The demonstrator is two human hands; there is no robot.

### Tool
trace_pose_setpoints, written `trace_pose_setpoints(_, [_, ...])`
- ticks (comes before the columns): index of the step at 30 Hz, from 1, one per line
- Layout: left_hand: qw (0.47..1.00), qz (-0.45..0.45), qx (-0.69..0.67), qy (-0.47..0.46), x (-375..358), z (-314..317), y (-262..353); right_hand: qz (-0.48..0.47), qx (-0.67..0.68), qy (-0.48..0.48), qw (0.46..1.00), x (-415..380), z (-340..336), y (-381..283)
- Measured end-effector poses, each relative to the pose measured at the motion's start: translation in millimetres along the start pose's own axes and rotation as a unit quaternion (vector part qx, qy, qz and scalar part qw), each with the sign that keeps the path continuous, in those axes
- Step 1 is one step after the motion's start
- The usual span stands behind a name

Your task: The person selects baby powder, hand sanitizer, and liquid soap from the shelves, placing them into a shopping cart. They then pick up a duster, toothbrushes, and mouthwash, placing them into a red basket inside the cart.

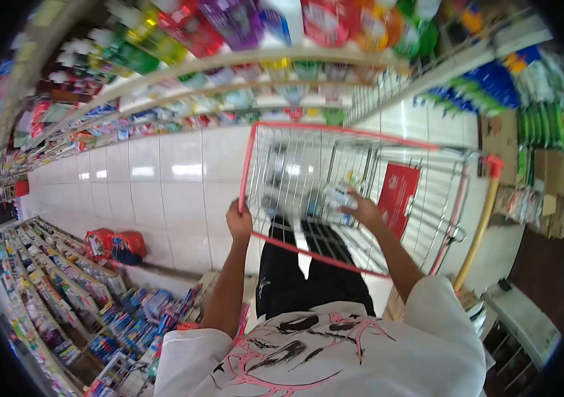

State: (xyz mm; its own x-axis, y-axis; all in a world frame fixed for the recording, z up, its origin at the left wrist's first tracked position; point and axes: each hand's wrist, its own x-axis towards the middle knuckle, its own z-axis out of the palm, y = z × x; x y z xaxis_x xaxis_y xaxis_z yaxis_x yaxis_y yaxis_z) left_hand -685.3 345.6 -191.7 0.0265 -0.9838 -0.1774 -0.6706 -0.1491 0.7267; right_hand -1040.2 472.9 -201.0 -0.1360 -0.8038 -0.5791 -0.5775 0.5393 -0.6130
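A wire shopping cart (345, 128) with a red rim stands before me, side-on to my body. My left hand (239, 220) is closed round the red rim at the cart's left corner. Inside the basket, my right hand (363, 209) grips a small white and blue pack (337, 197); its exact kind is too blurred to read. A bit of yellow shows just above the pack. To the right of that hand, a red sign (398, 196) hangs on the cart's wire. The cart's yellow handle (479, 228) is at the far right, away from both hands.
Shelves of colourful bottles (236, 23) run along the far side. Packed goods (107, 311) fill a low shelf at left, with red bags (115, 245) beside it on the tiled floor (143, 172). Cardboard boxes (550, 173) and a white table (523, 317) stand at right.
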Motion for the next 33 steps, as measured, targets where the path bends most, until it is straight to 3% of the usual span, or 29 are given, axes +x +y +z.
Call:
trace_pose_setpoints(3, [1.0, -0.006, 0.007, -0.004, -0.3, 3.2, -16.6, 0.019, -0.015, 0.047, 0.999, -45.0, -74.1, -92.5])
trace_pose_setpoints(5, [0.999, 0.017, -0.001, 0.029, -0.7, 7.2, -19.5, -0.104, 0.099, 0.125, 0.982, -65.8, -110.1, -123.5])
trace_pose_setpoints(7, [1.0, 0.005, -0.01, -0.004, 0.0, 2.7, -16.4, -0.214, 0.141, 0.197, 0.946, -89.1, -158.5, -180.1])
trace_pose_setpoints(10, [0.998, 0.033, 0.048, 0.026, 0.1, 0.4, -8.6, -0.298, 0.107, 0.269, 0.909, -132.5, -248.2, -265.0])
trace_pose_setpoints(12, [0.996, 0.021, 0.086, 0.019, 6.0, 3.0, -13.5, -0.375, 0.056, 0.346, 0.858, -139.9, -295.7, -293.5])
trace_pose_setpoints(13, [0.996, 0.027, 0.087, 0.023, 8.5, 2.0, -13.4, -0.353, 0.118, 0.333, 0.866, -147.8, -315.0, -314.5])
trace_pose_setpoints(14, [0.995, 0.014, 0.094, 0.013, 9.6, 1.9, -12.6, -0.388, 0.078, 0.381, 0.835, -156.1, -332.1, -336.5])
trace_pose_setpoints(16, [0.993, -0.02, 0.113, -0.006, 13.4, 3.6, -13.3, -0.394, 0.261, 0.313, 0.824, -164.6, -357.1, -368.3])
trace_pose_setpoints(19, [0.996, -0.04, 0.072, -0.044, 18.9, 3.1, -18.9, -0.378, 0.369, 0.332, 0.781, -161.8, -380.6, -395.5])
trace_pose_setpoints(20, [0.998, -0.021, 0.057, -0.035, 19.7, 3.9, -22.3, -0.382, 0.37, 0.333, 0.779, -157.0, -383.8, -400.5])
trace_pose_setpoints(22, [0.998, -0.014, 0.055, -0.034, 20.2, 3.9, -26.2, -0.454, 0.405, 0.371, 0.701, -144.7, -389.2, -411.0])
trace_pose_setpoints(23, [0.998, -0.012, 0.054, -0.038, 20.0, 4.7, -26.6, -0.459, 0.403, 0.371, 0.7, -141.6, -391.8, -417.6])
trace_pose_setpoints(25, [0.995, -0.043, 0.053, -0.079, 20.7, 4.2, -25.5, -0.484, 0.31, 0.457, 0.679, -137.2, -392.0, -430.9])
trace_pose_setpoints(27, [0.991, -0.042, 0.123, 0.04, 5.5, 6.2, -11.6, -0.481, 0.293, 0.475, 0.676, -137.4, -389.6, -437.0])
trace_pose_setpoints(29, [0.984, 0.143, 0.02, 0.106, -3.5, -23.3, 60.3, -0.488, 0.286, 0.489, 0.664, -138.4, -389.3, -438.4])
trace_pose_setpoints(31, [0.95, 0.297, 0.005, 0.093, 4.3, -57.1, 161.0, -0.489, 0.298, 0.489, 0.657, -135.9, -390.4, -435.1])
trace_pose_setpoints(33, [0.92, 0.385, -0.064, 0.039, 35.0, -97.3, 270.5, -0.497, 0.322, 0.493, 0.637, -132.1, -387.0, -428.8])
